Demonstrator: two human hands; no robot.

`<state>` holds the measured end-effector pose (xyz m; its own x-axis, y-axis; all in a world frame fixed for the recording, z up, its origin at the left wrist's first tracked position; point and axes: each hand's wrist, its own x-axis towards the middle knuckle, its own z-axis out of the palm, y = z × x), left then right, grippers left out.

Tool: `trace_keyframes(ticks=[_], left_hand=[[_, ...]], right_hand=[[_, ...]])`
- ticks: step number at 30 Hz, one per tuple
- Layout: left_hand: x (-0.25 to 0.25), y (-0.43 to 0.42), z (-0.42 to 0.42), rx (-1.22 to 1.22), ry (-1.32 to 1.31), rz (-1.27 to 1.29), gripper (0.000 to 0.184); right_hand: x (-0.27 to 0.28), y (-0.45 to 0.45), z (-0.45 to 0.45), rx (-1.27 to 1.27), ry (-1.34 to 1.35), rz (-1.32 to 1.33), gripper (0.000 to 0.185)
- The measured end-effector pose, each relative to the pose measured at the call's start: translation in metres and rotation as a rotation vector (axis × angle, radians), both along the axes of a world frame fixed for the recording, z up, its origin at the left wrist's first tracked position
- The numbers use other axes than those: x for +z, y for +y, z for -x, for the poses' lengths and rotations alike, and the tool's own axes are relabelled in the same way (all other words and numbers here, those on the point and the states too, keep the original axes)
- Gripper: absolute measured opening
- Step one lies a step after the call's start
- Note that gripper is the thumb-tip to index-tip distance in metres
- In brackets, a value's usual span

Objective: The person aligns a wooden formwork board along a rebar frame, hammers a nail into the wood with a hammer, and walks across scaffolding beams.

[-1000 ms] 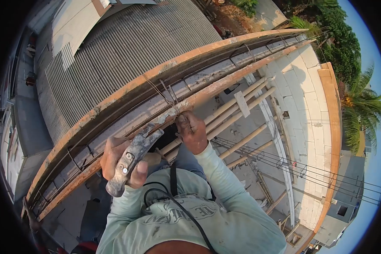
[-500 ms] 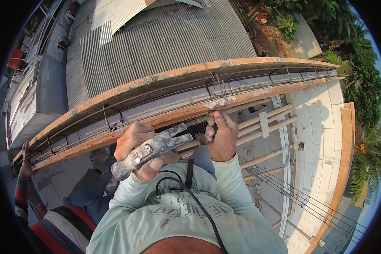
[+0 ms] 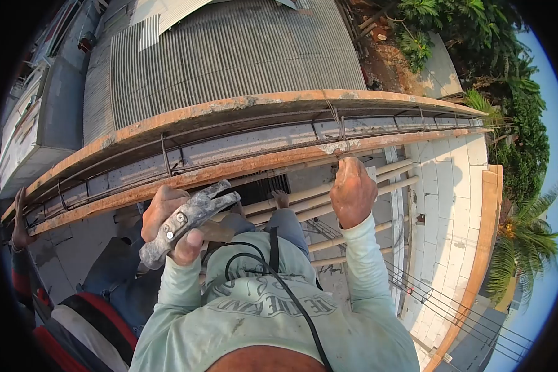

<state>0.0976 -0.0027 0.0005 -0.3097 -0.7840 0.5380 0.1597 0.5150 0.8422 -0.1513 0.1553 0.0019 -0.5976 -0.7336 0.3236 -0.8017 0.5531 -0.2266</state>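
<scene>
My left hand (image 3: 161,214) is closed around a claw hammer (image 3: 189,222), gripping it close to its worn, cement-crusted head. The claw points up and right, and a bit of the wooden handle (image 3: 217,232) shows below. My right hand (image 3: 353,191) is a fist, knuckles up, just at the near wooden board (image 3: 260,160) of a long formwork trough. Whatever lies inside that fist is hidden. Right above it, thin wire (image 3: 347,147) crosses the board beside a patch of dried cement (image 3: 335,147).
Steel bars with stirrups (image 3: 166,155) run inside the trough, behind which lies a corrugated roof (image 3: 242,56). Bamboo poles (image 3: 328,192) span below, near my bare foot (image 3: 281,199). At left, another person's hand (image 3: 20,220) touches the formwork. A block wall (image 3: 446,204) stands right.
My right hand has turned from a raised fingertip pinch into a knuckles-up fist and moved right. My left hand, with the hammer, has shifted left. The whole view has shifted slightly.
</scene>
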Motion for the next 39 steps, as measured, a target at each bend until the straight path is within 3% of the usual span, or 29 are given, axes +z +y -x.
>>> trace_keyframes(ticks=[4,8,10,11,12,13,15,16,18,21,22,24,28,31,33,37,39], left_hand=[[-0.002,-0.004,-0.014,0.049,-0.010,0.019,0.061],[0.003,-0.010,-0.027,0.062,0.006,0.055,0.052],[0.006,-0.017,-0.033,0.042,0.025,0.093,0.039],[0.006,-0.022,-0.034,0.038,0.049,0.153,0.033],[0.009,-0.024,-0.038,0.053,0.023,0.164,0.030],[0.004,-0.023,-0.042,0.074,0.002,0.164,0.044],[0.003,-0.024,-0.047,0.122,0.010,0.195,0.039],[0.001,-0.026,-0.049,0.143,0.006,0.229,0.038],[0.000,-0.029,-0.056,0.187,-0.003,0.200,0.037],[-0.002,-0.036,-0.064,0.242,-0.014,0.229,0.035],[-0.002,-0.038,-0.067,0.274,-0.020,0.289,0.034],[-0.002,-0.040,-0.074,0.275,-0.030,0.201,0.032],[-0.003,-0.040,-0.076,0.225,0.007,0.106,0.023],[-0.008,-0.044,-0.076,0.277,-0.028,0.267,0.022],[-0.004,-0.043,-0.078,0.248,-0.010,0.162,0.022],[-0.005,-0.043,-0.077,0.230,0.009,0.132,0.018],[-0.005,-0.042,-0.078,0.208,0.004,0.090,0.016]], right_hand=[[-0.014,0.008,0.012,0.020,0.124,0.011,0.015],[-0.030,0.011,0.027,0.030,0.183,0.128,0.010],[-0.041,0.010,0.038,0.095,-0.182,0.281,0.014],[-0.056,0.022,0.052,-0.006,-0.732,0.338,0.022],[-0.062,0.021,0.054,0.014,-1.030,0.495,0.027],[-0.055,0.019,0.052,-0.017,-1.196,0.514,0.025],[-0.077,0.027,0.058,0.024,-1.547,0.660,0.022],[-0.083,0.029,0.058,0.060,-1.564,0.643,0.022],[-0.095,0.027,0.052,0.098,-1.884,0.861,0.020],[-0.094,0.022,0.039,0.054,-2.032,0.980,0.020],[-0.089,0.018,0.034,0.062,-2.043,0.969,0.020],[-0.080,0.013,0.024,-0.088,-1.790,0.982,0.020],[-0.081,0.009,0.012,-0.103,-1.576,1.013,0.017],[-0.078,0.002,-0.004,-0.166,-1.428,1.018,0.016],[-0.070,-0.006,-0.016,-0.265,-1.285,0.980,0.017],[-0.064,-0.004,-0.010,-0.264,-1.350,0.974,0.017],[-0.069,0.008,0.015,-0.111,-1.666,0.960,0.017]])
